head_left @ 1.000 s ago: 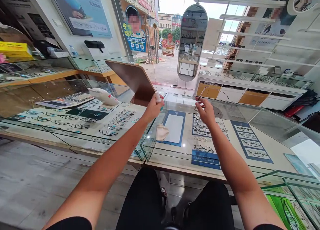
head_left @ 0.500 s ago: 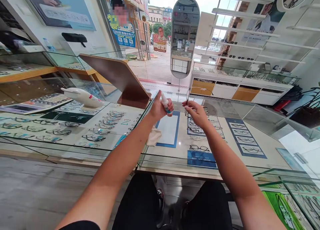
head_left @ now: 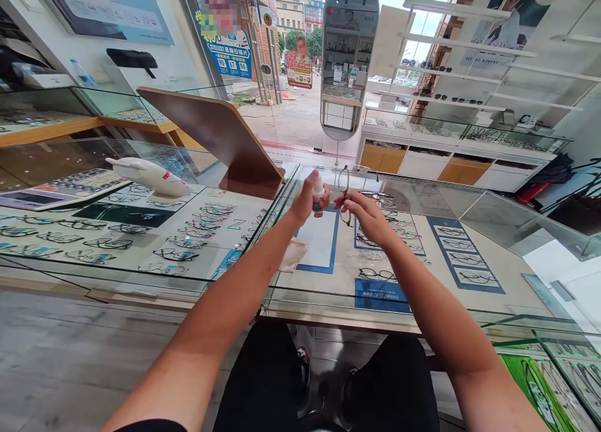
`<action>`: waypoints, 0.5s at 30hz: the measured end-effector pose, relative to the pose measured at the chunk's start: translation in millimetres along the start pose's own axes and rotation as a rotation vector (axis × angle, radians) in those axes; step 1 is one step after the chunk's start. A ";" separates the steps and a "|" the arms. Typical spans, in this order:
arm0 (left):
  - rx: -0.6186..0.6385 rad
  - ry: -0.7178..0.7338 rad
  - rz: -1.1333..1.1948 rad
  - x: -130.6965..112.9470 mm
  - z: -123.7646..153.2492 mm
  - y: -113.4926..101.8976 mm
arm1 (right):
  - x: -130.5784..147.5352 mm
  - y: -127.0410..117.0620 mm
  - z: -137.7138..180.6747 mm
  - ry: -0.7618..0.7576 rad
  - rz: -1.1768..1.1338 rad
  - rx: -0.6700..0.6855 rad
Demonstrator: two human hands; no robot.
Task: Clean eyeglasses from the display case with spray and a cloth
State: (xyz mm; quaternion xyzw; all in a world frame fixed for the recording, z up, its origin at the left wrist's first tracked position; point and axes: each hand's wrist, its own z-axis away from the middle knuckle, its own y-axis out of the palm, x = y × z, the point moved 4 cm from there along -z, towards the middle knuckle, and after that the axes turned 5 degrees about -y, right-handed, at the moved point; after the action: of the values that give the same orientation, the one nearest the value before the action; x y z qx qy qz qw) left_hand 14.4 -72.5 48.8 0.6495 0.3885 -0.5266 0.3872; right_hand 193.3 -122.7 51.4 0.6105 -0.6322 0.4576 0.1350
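My left hand [head_left: 307, 200] is closed round a small white spray bottle [head_left: 318, 188], thumb up near its top. Just to the right, my right hand [head_left: 366, 214] pinches a pair of glasses [head_left: 344, 180] by the middle of the frame, so they stand on end with one lens above the other. Bottle and glasses are a short gap apart, both held above the glass counter. Below my left wrist lies a crumpled beige cloth [head_left: 293, 255], beside a blue-edged white sheet [head_left: 317, 244].
A brown tilted board [head_left: 211, 125] stands left of my hands, and a white dolphin-shaped figure [head_left: 153, 176] sits farther left. Rows of glasses [head_left: 178, 253] lie in the display case. An oval mirror [head_left: 350, 62] stands ahead.
The glasses have turned from edge-on so that their lenses now face more toward me. My left hand with the spray bottle has shifted slightly right, closer to them.
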 end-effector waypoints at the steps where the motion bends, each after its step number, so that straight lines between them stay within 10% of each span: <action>1: -0.049 0.020 -0.036 2.2 -0.7 -0.4 | 0.4 1.0 0.2 0.004 -0.006 0.013; 15: -0.047 0.016 -0.075 5.4 0.0 0.8 | -2.3 1.4 -0.8 0.024 -0.181 -0.032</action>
State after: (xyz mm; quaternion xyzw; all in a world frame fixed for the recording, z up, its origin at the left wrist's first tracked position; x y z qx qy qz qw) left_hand 15.9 -72.2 43.6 0.6294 0.4278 -0.5264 0.3792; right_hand 192.1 -120.9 49.6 0.6573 -0.5801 0.4405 0.1934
